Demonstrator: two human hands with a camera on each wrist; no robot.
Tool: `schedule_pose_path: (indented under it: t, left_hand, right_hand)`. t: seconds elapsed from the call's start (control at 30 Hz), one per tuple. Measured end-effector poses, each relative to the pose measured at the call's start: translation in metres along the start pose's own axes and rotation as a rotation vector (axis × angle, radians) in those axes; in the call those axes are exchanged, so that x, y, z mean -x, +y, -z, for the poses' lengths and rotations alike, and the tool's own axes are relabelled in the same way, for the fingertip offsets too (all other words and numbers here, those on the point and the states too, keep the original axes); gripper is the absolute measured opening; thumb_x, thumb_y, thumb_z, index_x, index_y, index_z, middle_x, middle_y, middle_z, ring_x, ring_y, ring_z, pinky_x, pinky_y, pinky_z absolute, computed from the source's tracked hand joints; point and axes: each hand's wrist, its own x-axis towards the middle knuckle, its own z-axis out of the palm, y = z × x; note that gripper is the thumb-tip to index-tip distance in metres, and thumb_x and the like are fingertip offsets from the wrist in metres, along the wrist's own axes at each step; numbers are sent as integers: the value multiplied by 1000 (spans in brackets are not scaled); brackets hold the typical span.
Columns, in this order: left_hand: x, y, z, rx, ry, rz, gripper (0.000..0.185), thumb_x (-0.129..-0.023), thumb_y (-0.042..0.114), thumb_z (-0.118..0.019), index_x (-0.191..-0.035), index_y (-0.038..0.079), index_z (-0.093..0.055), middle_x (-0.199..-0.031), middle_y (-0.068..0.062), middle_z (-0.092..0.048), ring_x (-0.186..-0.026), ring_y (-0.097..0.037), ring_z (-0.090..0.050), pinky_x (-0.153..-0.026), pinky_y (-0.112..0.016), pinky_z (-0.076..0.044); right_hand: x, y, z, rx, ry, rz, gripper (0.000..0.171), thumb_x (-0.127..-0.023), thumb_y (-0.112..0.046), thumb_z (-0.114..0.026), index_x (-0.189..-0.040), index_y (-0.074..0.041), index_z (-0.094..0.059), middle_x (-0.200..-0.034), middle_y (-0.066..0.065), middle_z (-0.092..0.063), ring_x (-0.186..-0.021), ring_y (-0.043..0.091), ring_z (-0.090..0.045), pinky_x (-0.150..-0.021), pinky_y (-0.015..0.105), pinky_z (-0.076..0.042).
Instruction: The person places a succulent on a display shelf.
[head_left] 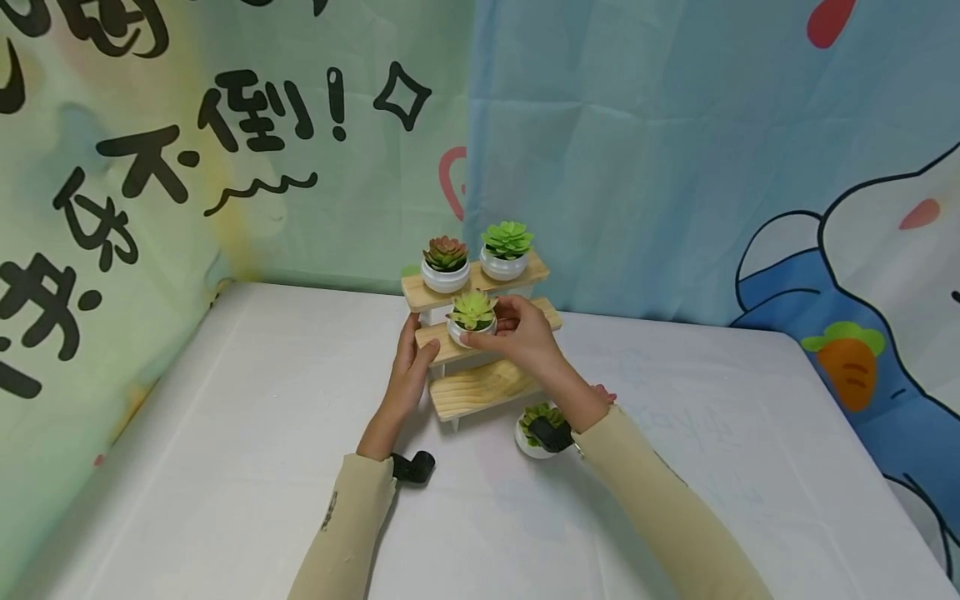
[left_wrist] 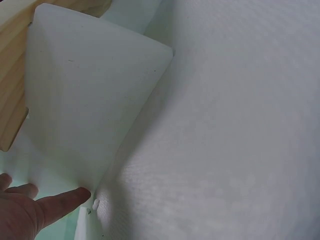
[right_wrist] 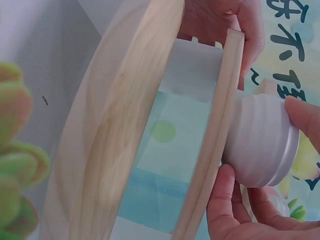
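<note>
A three-tier wooden plant stand with white supports stands on the table. On its middle tier sits a light green succulent in a white pot. My right hand pinches that pot between thumb and fingers; in the right wrist view the white pot rests against the board's face. At the left end of the middle board, my left hand holds the stand, thumb on the board. The left wrist view shows its fingers beside a white side support.
On the top tier stand a reddish succulent and a bright green one, both in white pots. Another potted succulent stands on the white table, partly under my right wrist. Printed cloths hang behind.
</note>
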Motion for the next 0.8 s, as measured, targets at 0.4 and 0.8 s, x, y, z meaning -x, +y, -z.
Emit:
schedule_pose_path:
  t: [0.4, 0.8]
  left_hand:
    - [0, 0, 0, 15, -4, 10, 68, -100, 17, -40, -156, 0, -5, -150, -27, -20, -140, -37, -26, -114, -49, -21]
    - [1, -1, -1, -4, 18, 1, 67, -99, 16, -42, -155, -1, -8, -145, -27, -26, -136, -37, -29, -113, -49, -23]
  right_hand:
    - [1, -2, 0, -17, -5, 17, 68, -80, -16, -79, -137, 2, -45, -121, 17, -53, -101, 26, -52, -86, 34, -45]
    - [14, 9, 19, -48, -45, 45, 77, -82, -19, -79, -146, -7, -37, -136, 16, -46, -115, 34, -51, -92, 45, -47]
